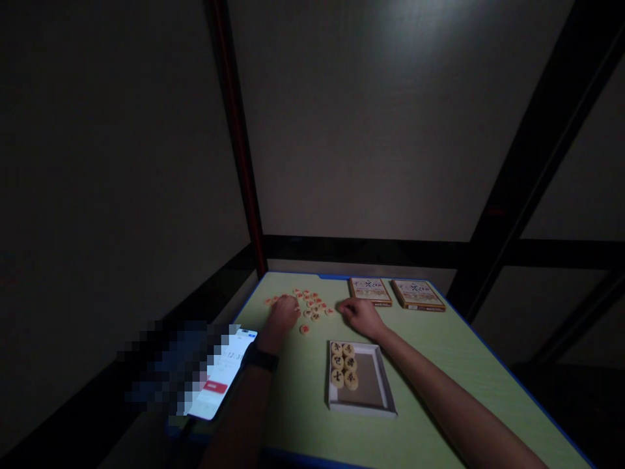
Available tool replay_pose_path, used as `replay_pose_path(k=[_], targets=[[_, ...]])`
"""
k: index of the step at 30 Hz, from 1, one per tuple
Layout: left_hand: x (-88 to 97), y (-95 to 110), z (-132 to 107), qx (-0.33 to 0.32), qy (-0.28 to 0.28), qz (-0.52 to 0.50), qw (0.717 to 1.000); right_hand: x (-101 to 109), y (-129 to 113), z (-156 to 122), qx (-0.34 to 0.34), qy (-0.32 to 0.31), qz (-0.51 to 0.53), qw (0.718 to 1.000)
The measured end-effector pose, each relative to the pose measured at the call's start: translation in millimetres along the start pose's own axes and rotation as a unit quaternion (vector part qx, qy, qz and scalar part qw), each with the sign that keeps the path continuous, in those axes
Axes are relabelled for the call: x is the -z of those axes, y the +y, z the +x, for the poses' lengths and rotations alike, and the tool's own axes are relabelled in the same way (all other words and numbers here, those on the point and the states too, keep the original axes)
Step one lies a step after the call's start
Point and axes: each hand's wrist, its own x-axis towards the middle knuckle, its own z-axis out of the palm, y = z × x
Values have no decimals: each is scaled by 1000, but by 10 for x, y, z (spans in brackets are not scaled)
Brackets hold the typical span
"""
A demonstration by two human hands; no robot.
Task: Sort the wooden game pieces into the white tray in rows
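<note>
Loose round xiangqi pieces [312, 303], most with red characters, lie scattered on the far left of the table. Over their left side is my left hand [284, 314], its fingers curled down; whatever may be under the fingertips is hidden. Just right of the pieces rests my right hand [362, 316], closed, with bent fingers pointing toward them; I cannot make out anything in it. A shallow open box [371, 376] lies nearer to me. Along its left side, several black-character xiangqi pieces [337, 362] stand in two columns.
Two flat printed game boxes [370, 291] lie at the back right. A lit phone [222, 378] sits at the left edge, beside my left forearm with its dark wristband. The green table [430, 365] has a blue edge; grey walls enclose it.
</note>
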Motion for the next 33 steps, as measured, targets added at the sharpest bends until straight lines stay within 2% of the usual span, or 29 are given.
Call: replay_pose_path(k=[5, 11, 15, 20, 28, 33], targets=[[-27, -10, -13, -16, 14, -22, 1000, 1, 9, -4, 3, 1, 1, 1000], [-37, 29, -2, -51, 25, -55, 997, 82, -145, 52, 59, -16, -12, 998], [-55, 47, -12, -95, 21, -102, 990, 119, -358, 199, 96, -81, -79, 989], [-46, 41, -30, -120, -2, -132, 984, 33, -538, 369, 117, -153, -161, 968], [29, 84, -44, -107, -16, -111, 988, -40, -544, 421, 111, -158, -171, 966], [-20, 59, -37, -112, -1, -120, 986, -55, -522, 422, 120, -157, -162, 967]])
